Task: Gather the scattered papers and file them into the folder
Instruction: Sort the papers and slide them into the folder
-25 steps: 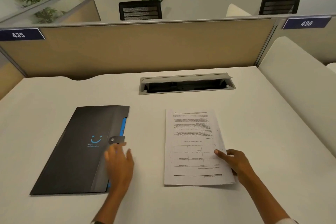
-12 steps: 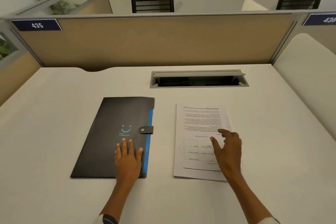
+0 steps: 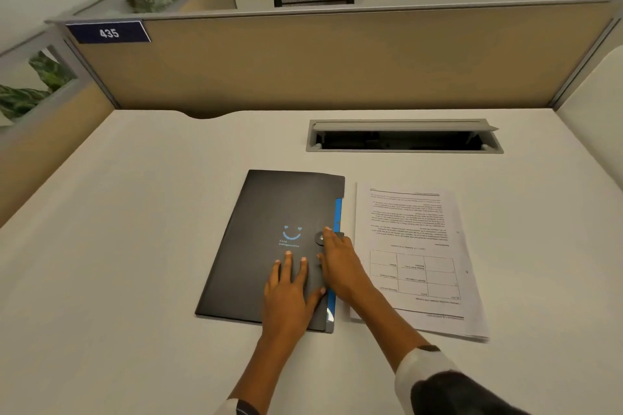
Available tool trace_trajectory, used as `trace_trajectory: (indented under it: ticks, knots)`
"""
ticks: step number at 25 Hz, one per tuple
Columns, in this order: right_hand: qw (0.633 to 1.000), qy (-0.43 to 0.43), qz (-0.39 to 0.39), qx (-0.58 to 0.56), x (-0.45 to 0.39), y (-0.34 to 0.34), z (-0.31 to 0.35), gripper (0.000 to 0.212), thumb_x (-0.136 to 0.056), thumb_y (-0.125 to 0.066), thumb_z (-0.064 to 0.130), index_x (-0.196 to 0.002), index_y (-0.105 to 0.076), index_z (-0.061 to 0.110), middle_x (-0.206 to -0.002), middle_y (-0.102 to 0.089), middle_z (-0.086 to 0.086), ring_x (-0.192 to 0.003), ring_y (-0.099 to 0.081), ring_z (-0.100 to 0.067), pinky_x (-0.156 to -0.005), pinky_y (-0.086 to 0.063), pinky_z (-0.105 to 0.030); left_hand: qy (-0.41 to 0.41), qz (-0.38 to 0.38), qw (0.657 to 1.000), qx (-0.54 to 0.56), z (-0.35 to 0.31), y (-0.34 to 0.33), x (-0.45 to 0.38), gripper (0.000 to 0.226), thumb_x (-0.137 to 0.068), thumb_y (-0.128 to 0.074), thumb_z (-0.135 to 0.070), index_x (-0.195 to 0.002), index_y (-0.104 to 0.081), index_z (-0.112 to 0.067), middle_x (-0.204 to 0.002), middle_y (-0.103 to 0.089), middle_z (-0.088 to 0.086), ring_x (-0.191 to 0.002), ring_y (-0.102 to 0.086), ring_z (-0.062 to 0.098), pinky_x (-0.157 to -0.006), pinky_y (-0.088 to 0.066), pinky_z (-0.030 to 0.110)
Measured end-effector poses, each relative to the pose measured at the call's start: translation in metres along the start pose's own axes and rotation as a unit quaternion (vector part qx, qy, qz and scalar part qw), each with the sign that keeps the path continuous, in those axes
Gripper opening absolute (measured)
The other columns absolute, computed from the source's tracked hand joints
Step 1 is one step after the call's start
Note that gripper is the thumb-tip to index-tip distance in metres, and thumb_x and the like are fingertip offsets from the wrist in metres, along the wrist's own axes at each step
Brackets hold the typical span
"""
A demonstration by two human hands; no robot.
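Observation:
A dark grey folder [image 3: 263,232] with a blue smiley print and a blue inner edge lies closed on the white desk [image 3: 135,246]. My left hand [image 3: 290,290] rests flat on its lower cover, fingers straight. My right hand [image 3: 340,266] lies over the folder's right edge, its fingertips at the snap clasp [image 3: 319,238]. A neat stack of printed papers [image 3: 414,246] lies just right of the folder, with nothing touching it.
A grey cable tray [image 3: 404,136] with its lid raised is set in the desk behind the papers. A tan partition [image 3: 337,61] with a "435" label closes off the back. A white panel [image 3: 593,118] stands at the right.
My right hand left the papers and moved left onto the folder's clasp. My left hand stayed flat on the folder. The camera shifted, so everything sits further right in view.

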State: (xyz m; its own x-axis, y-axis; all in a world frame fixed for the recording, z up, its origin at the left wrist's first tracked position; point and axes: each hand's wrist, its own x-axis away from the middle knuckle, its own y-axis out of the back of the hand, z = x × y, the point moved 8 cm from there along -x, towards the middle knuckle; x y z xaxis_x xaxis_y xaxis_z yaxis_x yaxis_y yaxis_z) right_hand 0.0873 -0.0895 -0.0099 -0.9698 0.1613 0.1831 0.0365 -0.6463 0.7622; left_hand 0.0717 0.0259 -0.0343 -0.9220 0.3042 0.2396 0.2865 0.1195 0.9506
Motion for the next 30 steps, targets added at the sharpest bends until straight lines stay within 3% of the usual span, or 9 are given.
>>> trace_trajectory:
  ticks: [5, 8, 12, 16, 21, 24, 27, 30]
  knots:
    - [0.997, -0.022, 0.009, 0.08, -0.016, -0.006, 0.005, 0.064, -0.099, -0.044, 0.019, -0.149, -0.006, 0.006, -0.155, -0.014, -0.013, -0.135, -0.03, -0.03, -0.111, -0.035, -0.038, 0.006, -0.002, 1.0, 0.005, 0.004, -0.005, -0.004, 0.075, -0.084, -0.029, -0.067, -0.145, -0.007, -0.031, -0.158, -0.001, 0.001, -0.144, -0.002, 0.025, -0.115, -0.017, 0.041]
    - [0.994, -0.025, 0.005, 0.103, -0.021, -0.005, 0.008, 0.059, -0.097, -0.048, 0.017, -0.146, -0.018, 0.007, -0.152, -0.019, -0.015, -0.131, -0.034, -0.031, -0.107, -0.038, -0.038, 0.01, -0.001, 1.0, 0.008, 0.006, -0.007, -0.006, 0.076, -0.083, -0.03, -0.069, -0.145, -0.006, -0.032, -0.158, 0.001, 0.0, -0.144, -0.002, 0.025, -0.115, -0.017, 0.042]
    - [0.998, -0.059, -0.036, -0.015, -0.027, 0.007, 0.003, 0.043, -0.091, -0.06, 0.025, -0.127, -0.042, 0.009, -0.135, -0.036, -0.012, -0.112, -0.046, -0.023, -0.095, -0.043, -0.028, 0.01, -0.001, 1.0, 0.018, 0.006, -0.006, -0.007, 0.076, -0.082, -0.031, -0.069, -0.145, -0.007, -0.034, -0.158, 0.001, -0.001, -0.144, -0.004, 0.025, -0.114, -0.019, 0.042]
    - [0.991, -0.106, -0.058, -0.054, -0.034, 0.013, -0.005, 0.046, -0.086, -0.066, 0.029, -0.121, -0.045, 0.007, -0.126, -0.042, -0.012, -0.103, -0.05, -0.022, -0.089, -0.044, -0.026, 0.011, 0.011, 1.0, 0.021, 0.003, -0.008, -0.007, 0.075, -0.082, -0.032, -0.069, -0.145, -0.008, -0.034, -0.158, 0.002, -0.002, -0.144, -0.003, 0.024, -0.114, -0.018, 0.042]
    - [0.982, -0.085, -0.084, -0.145, -0.035, 0.021, -0.009, 0.01, -0.092, -0.053, 0.011, -0.1, -0.048, 0.007, -0.102, -0.049, -0.014, -0.086, -0.049, -0.02, -0.076, -0.039, -0.024, 0.021, 0.004, 0.999, 0.031, 0.004, -0.005, -0.01, 0.076, -0.082, -0.03, -0.069, -0.145, -0.009, -0.032, -0.158, 0.001, -0.001, -0.144, -0.002, 0.025, -0.114, -0.017, 0.043]
    - [0.97, -0.1, -0.147, -0.165, -0.027, 0.039, -0.022, 0.022, -0.091, -0.054, 0.006, -0.113, -0.052, 0.004, -0.111, -0.047, -0.01, -0.085, -0.045, -0.012, -0.077, -0.038, -0.02, 0.045, 0.01, 0.999, 0.019, -0.001, -0.003, -0.007, 0.088, -0.075, -0.027, -0.078, -0.145, -0.005, -0.03, -0.158, 0.003, 0.001, -0.144, 0.001, 0.027, -0.115, -0.008, 0.048]
    - [0.949, -0.152, -0.225, -0.161, -0.016, 0.063, -0.051, 0.018, -0.089, -0.057, 0.002, -0.107, -0.059, 0.004, -0.112, -0.054, -0.012, -0.087, -0.053, -0.016, -0.074, -0.042, -0.019, 0.067, 0.025, 0.997, -0.016, -0.009, -0.005, -0.004, 0.094, -0.072, -0.025, -0.081, -0.146, 0.001, -0.027, -0.158, 0.008, 0.005, -0.143, 0.008, 0.035, -0.111, 0.005, 0.058]
    - [0.946, -0.182, -0.214, -0.159, -0.009, 0.067, -0.078, 0.01, -0.088, -0.06, 0.002, -0.095, -0.067, 0.0, -0.1, -0.067, -0.017, -0.087, -0.063, -0.023, -0.074, -0.046, -0.022, 0.076, 0.058, 0.995, -0.033, -0.013, -0.002, -0.005, 0.083, -0.081, -0.03, -0.07, -0.145, -0.008, -0.023, -0.158, 0.0, 0.01, -0.141, -0.001, 0.042, -0.11, -0.006, 0.062]
